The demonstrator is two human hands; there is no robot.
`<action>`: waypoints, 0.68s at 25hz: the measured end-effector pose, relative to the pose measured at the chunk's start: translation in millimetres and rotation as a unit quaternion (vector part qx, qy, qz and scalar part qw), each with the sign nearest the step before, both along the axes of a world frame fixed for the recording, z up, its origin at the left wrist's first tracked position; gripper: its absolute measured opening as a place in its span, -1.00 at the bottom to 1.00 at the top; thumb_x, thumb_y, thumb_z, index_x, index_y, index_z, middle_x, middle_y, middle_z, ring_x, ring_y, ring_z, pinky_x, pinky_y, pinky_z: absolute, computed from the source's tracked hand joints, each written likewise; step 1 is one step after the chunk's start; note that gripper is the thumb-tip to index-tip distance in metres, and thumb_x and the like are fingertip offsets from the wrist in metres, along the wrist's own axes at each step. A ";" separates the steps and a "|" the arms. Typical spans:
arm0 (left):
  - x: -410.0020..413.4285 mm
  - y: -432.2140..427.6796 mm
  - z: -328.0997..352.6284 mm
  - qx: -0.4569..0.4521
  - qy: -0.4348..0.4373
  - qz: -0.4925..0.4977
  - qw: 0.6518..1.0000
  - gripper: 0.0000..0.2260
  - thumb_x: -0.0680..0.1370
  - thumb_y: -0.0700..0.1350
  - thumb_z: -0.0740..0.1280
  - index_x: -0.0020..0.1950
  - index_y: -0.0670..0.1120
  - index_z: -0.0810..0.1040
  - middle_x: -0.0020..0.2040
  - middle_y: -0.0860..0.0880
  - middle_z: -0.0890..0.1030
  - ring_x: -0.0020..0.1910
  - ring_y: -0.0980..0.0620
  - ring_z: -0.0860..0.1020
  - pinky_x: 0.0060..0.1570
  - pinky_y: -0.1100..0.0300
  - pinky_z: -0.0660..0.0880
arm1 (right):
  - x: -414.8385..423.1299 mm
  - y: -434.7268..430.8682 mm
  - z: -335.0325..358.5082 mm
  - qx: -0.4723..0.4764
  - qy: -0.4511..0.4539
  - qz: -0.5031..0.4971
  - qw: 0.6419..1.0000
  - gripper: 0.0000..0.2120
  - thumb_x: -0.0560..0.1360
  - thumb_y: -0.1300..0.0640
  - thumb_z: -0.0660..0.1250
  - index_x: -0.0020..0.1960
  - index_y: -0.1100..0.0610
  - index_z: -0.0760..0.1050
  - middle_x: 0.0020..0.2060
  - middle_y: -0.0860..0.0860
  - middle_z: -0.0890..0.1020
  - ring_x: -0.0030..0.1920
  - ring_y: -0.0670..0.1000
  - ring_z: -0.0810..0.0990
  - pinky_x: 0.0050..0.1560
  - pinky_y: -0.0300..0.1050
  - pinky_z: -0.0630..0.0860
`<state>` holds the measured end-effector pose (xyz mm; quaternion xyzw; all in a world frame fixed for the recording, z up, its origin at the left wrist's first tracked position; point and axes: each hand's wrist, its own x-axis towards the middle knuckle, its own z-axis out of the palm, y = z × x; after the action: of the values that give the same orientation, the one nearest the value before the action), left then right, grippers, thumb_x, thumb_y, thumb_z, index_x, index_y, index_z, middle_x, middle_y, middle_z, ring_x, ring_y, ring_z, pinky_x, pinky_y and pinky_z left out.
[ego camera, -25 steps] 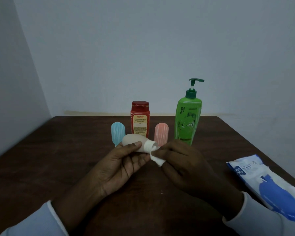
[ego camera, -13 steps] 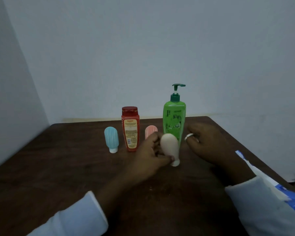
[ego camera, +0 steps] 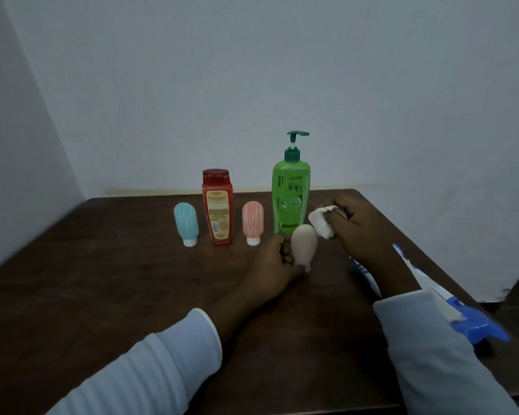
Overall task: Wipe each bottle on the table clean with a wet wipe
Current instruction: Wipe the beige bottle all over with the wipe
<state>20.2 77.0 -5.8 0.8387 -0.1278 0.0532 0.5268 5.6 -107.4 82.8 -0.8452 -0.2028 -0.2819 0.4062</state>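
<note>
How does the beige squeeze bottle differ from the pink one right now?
The beige bottle is plain; the pink bottle has pale wavy lines. The left hand grips the beige bottle near its cap, while the pink bottle stands untouched. The beige bottle is nearer the camera; the pink bottle stands between the red bottle and green pump bottle. Both stand cap-down.

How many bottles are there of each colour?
blue bottle: 1
red bottle: 1
pink bottle: 1
green pump bottle: 1
beige bottle: 1
Total: 5 bottles
</note>
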 end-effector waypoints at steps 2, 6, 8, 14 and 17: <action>4.7 -8.8 -1.9 -0.026 0.013 0.018 0.999 -0.55 0.38 -0.21 0.64 0.18 -0.09 0.55 0.03 -0.09 0.69 -0.01 -0.07 0.68 0.07 -0.07 0.65 | -14.6 2.0 -2.7 -0.005 -0.026 -0.016 1.000 -0.62 0.49 0.37 0.27 -0.33 -0.05 0.33 -0.44 -0.10 0.40 -0.37 -0.27 0.44 -0.37 -0.43 0.26; 21.1 -29.8 -7.7 -0.035 0.009 0.045 0.998 -0.60 0.35 -0.27 0.66 0.10 -0.19 0.59 -0.01 -0.24 0.70 -0.15 -0.05 0.63 0.02 -0.15 0.64 | -18.5 -6.9 -15.0 -0.017 -0.070 -0.101 0.992 -0.72 0.50 0.32 0.30 -0.30 0.09 0.31 -0.42 -0.13 0.32 -0.35 -0.28 0.41 -0.34 -0.44 0.25; 30.5 -39.3 -12.1 -0.023 0.000 0.058 0.998 -0.61 0.35 -0.22 0.66 0.10 -0.18 0.61 -0.05 -0.19 0.71 -0.16 -0.04 0.65 0.00 -0.16 0.64 | -5.4 -15.1 -24.4 -0.002 -0.072 -0.143 0.987 -0.79 0.52 0.26 0.26 -0.28 0.17 0.34 -0.38 -0.05 0.38 -0.36 -0.12 0.39 -0.36 -0.29 0.24; 49.9 -66.2 -12.6 0.036 -0.031 0.102 0.994 -0.63 0.38 -0.05 0.64 0.11 -0.10 0.67 -0.05 -0.04 0.70 -0.07 -0.06 0.65 -0.04 0.00 0.61 | 20.7 -27.5 -43.8 0.025 -0.040 -0.262 0.964 -0.76 0.52 0.19 0.22 -0.29 0.09 0.26 -0.37 -0.02 0.39 -0.36 -0.05 0.35 -0.36 -0.20 0.17; 57.2 -77.2 -7.9 0.056 -0.039 0.126 0.990 -0.56 0.44 -0.05 0.59 0.27 -0.12 0.63 0.04 -0.04 0.69 -0.03 0.00 0.61 -0.05 0.12 0.53 | 23.1 -28.0 -44.0 0.027 -0.031 -0.264 0.964 -0.73 0.53 0.17 0.20 -0.30 0.06 0.20 -0.39 -0.04 0.35 -0.38 -0.08 0.31 -0.39 -0.20 0.15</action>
<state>77.4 -0.2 -13.6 0.8734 -0.0438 0.1447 0.4629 28.8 -135.4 38.9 -0.8485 0.0228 -0.4105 0.3332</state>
